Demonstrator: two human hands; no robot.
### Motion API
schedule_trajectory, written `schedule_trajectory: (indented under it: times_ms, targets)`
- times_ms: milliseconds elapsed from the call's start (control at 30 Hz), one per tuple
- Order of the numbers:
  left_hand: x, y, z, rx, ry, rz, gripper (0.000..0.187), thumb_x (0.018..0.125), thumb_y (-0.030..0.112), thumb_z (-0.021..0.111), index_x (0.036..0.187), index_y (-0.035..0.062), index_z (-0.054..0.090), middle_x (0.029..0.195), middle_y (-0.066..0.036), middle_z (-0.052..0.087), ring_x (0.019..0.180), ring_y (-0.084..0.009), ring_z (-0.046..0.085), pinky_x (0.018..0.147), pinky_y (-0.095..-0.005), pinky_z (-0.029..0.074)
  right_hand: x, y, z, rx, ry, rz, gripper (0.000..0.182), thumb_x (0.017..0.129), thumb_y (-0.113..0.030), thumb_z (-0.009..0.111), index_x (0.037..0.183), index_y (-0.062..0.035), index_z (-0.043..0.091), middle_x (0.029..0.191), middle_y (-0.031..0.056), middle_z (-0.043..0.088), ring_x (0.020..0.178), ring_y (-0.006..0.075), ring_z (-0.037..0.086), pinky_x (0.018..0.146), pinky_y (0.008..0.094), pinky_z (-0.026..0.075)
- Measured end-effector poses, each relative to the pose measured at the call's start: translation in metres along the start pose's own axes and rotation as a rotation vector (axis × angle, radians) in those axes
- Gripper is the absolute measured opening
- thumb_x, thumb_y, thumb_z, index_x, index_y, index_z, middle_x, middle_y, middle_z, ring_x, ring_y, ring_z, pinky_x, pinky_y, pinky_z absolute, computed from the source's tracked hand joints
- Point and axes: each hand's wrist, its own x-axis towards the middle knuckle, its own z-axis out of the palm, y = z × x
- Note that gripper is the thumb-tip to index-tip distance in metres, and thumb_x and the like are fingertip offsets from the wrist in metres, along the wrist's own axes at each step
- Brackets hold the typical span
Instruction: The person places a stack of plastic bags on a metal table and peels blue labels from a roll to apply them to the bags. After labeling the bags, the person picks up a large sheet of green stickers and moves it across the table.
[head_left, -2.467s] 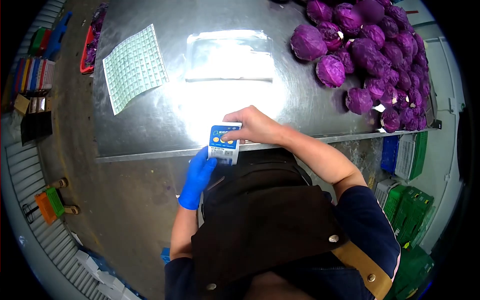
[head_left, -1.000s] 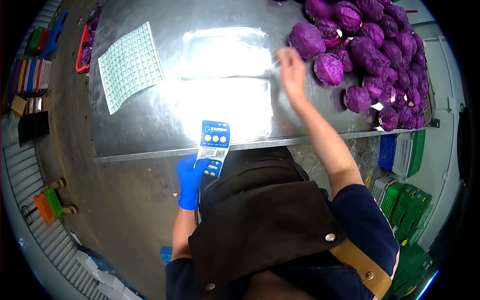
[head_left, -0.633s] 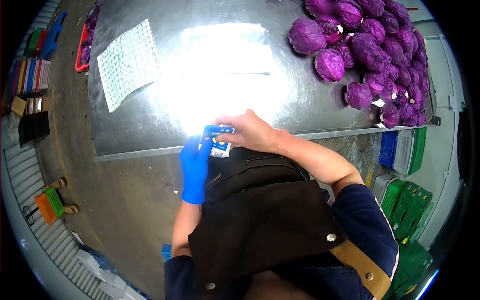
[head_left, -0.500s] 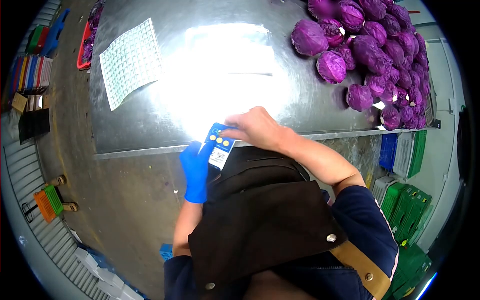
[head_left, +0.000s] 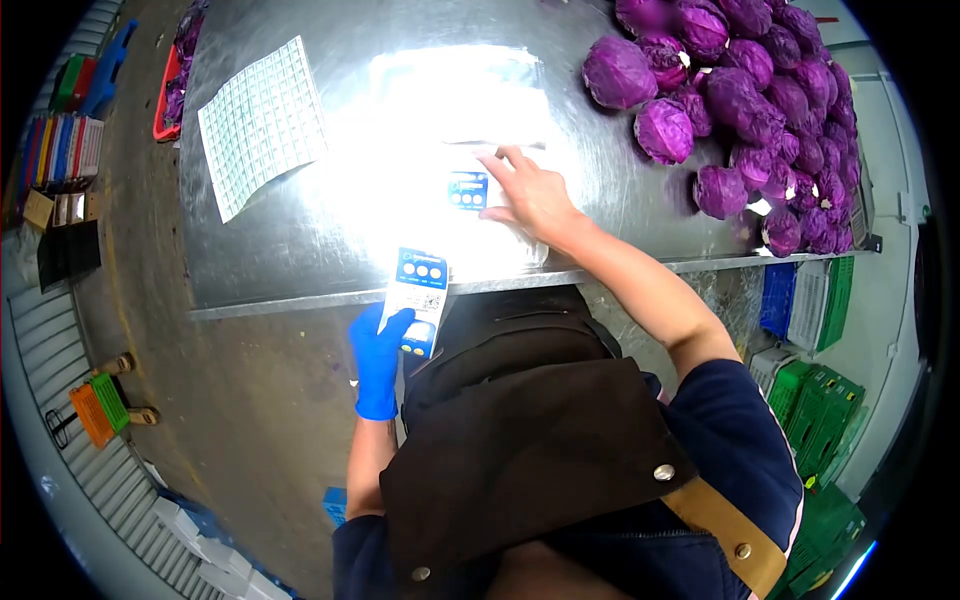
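My left hand (head_left: 377, 358), in a blue glove, is closed on a strip of blue-and-white printed labels (head_left: 417, 305). The strip hangs past the table's near edge and shows round spots and a square code. Farther in, a single blue label (head_left: 468, 190) lies in the bright glare on the metal table (head_left: 620, 215). My bare right hand (head_left: 530, 198) is over its right side, thumb and fingers spread apart, with the thumb by the label's lower corner. A clear plastic sheet or bag seems to lie under it, but glare hides its outline.
Red cabbages (head_left: 745, 100) are heaped at the table's right. A sheet of small printed stickers (head_left: 262, 125) lies at left. A red crate (head_left: 168, 105) with cabbages stands beyond the left edge. Green crates (head_left: 815, 420) are stacked on the floor at right.
My right hand has moved away from the labels in my left hand, forward over the table, where a blue label now lies. My left hand has shifted slightly down and left.
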Motion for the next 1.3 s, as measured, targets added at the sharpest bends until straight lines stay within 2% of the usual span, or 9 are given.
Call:
schedule_trajectory:
  times_ms: [300, 500, 700, 800, 867, 933, 967, 1100, 1300]
  targets:
    - [0.011, -0.004, 0.009, 0.046, -0.041, -0.004, 0.024, 0.082, 0.007, 0.065, 0.104, -0.0038, 0.067, 0.091, -0.008, 0.069, 0.079, -0.0121, 0.063, 0.07, -0.0258, 0.049, -0.021, 0.063, 0.03, 0.113, -0.182, -0.148, 0.024, 0.076, -0.031, 0.069, 0.088, -0.0131, 0.058, 0.087, 0.0022, 0.053, 0.087, 0.0236, 0.051, 0.075, 0.0359, 0.04]
    - [0.006, -0.002, 0.009, 0.027, -0.032, -0.022, 0.025, 0.082, 0.008, 0.066, 0.104, -0.0035, 0.067, 0.091, -0.008, 0.069, 0.078, -0.0119, 0.062, 0.07, -0.0257, 0.049, -0.03, 0.046, 0.009, 0.112, -0.088, -0.306, 0.021, 0.077, -0.032, 0.067, 0.086, -0.0134, 0.06, 0.089, 0.0015, 0.054, 0.088, 0.0241, 0.051, 0.078, 0.0371, 0.04]
    - [0.004, 0.0, 0.012, 0.06, -0.076, 0.035, 0.022, 0.081, 0.006, 0.067, 0.101, -0.0031, 0.068, 0.09, -0.008, 0.069, 0.079, -0.0125, 0.063, 0.07, -0.0259, 0.049, -0.014, 0.068, 0.022, 0.275, -0.184, -0.196, 0.021, 0.081, -0.03, 0.067, 0.08, -0.0101, 0.062, 0.077, 0.002, 0.057, 0.077, 0.0195, 0.056, 0.073, 0.0338, 0.043]
    - [0.004, -0.007, 0.009, 0.039, -0.101, 0.054, 0.022, 0.08, 0.005, 0.069, 0.1, -0.0031, 0.068, 0.089, -0.008, 0.07, 0.078, -0.0128, 0.064, 0.07, -0.0266, 0.05, 0.01, 0.072, 0.004, 0.824, -0.273, 0.288, 0.022, 0.09, -0.025, 0.06, 0.078, -0.0057, 0.062, 0.068, -0.0007, 0.056, 0.065, 0.0125, 0.053, 0.063, 0.0292, 0.043]
    - [0.003, -0.008, 0.006, 0.091, -0.145, 0.098, 0.022, 0.079, 0.005, 0.069, 0.099, -0.0026, 0.069, 0.088, -0.008, 0.07, 0.078, -0.0131, 0.064, 0.071, -0.0273, 0.05, 0.038, 0.103, -0.008, 0.795, 0.018, 0.754, 0.025, 0.094, -0.022, 0.053, 0.08, -0.0025, 0.061, 0.067, -0.0026, 0.053, 0.062, 0.0079, 0.048, 0.058, 0.0254, 0.041]
    - [0.005, -0.005, 0.006, 0.12, -0.173, 0.143, 0.021, 0.079, 0.005, 0.069, 0.099, -0.0021, 0.069, 0.088, -0.008, 0.07, 0.077, -0.0136, 0.065, 0.071, -0.0279, 0.051, 0.047, 0.088, -0.031, 0.823, 0.773, 0.744, 0.026, 0.093, -0.022, 0.052, 0.086, -0.0003, 0.063, 0.072, 0.0041, 0.059, 0.065, 0.0116, 0.053, 0.063, 0.0286, 0.046]
    - [0.006, -0.004, 0.006, 0.127, -0.181, 0.162, 0.021, 0.078, 0.005, 0.069, 0.098, -0.0018, 0.069, 0.087, -0.008, 0.07, 0.077, -0.0138, 0.065, 0.071, -0.0282, 0.051, 0.041, 0.062, -0.037, 0.705, 0.783, 0.598, 0.028, 0.096, -0.024, 0.05, 0.081, -0.0021, 0.06, 0.067, -0.0007, 0.052, 0.06, 0.0094, 0.046, 0.059, 0.0261, 0.04]
    - [0.01, -0.006, 0.005, 0.163, -0.239, 0.173, 0.026, 0.08, 0.006, 0.068, 0.105, -0.001, 0.067, 0.09, -0.007, 0.069, 0.082, -0.0144, 0.064, 0.075, -0.0276, 0.05, 0.005, -0.049, -0.046, 0.841, -0.543, 0.336, 0.045, 0.087, -0.022, 0.065, 0.125, -0.0019, 0.051, 0.108, 0.0106, 0.063, 0.09, 0.0144, 0.061, 0.08, 0.0279, 0.048]
    - [0.015, 0.024, 0.03, 0.137, -0.106, 0.211, 0.022, 0.087, 0.009, 0.06, 0.107, 0.0005, 0.062, 0.097, -0.003, 0.063, 0.087, -0.0092, 0.056, 0.074, -0.0239, 0.046, -0.011, -0.085, -0.04, 0.796, -0.283, 0.055, 0.025, 0.08, -0.015, 0.072, 0.1, -0.0017, 0.066, 0.08, 0.013, 0.068, 0.066, 0.0213, 0.065, 0.064, 0.031, 0.051]
